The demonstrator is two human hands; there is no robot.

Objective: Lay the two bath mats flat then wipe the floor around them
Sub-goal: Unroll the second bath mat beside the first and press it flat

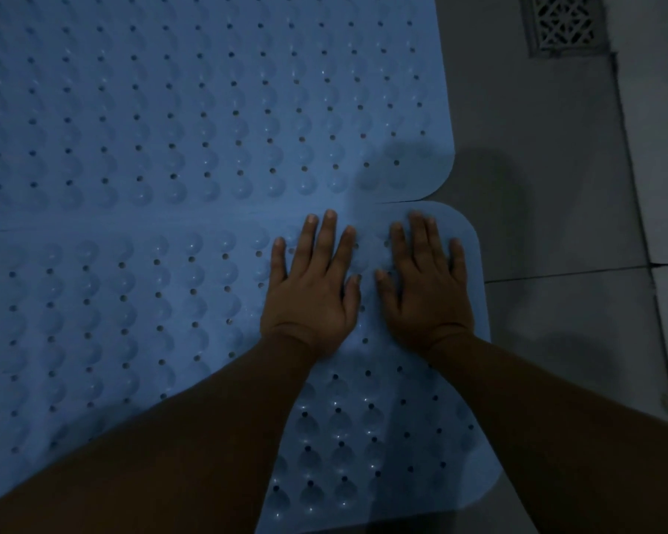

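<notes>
On the grey tiled floor (548, 233) I see two blue bath mats lying edge to edge: the far mat (209, 102) fills the upper view, the near mat (132, 321) runs below it, both flat. My left hand (311, 298) and right hand (425, 294) press side by side on the near mat's far right corner, fingers (328, 233) spread flat, gripping nothing. A floor drain grate (562, 23) sits top right.

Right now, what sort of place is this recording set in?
Most likely a bathroom or other wet area. Two blue suction-cup bath mats, the near bath mat and the far bath mat, lie on a grey tiled floor, and a patterned floor drain grate sits in the far corner.
</notes>
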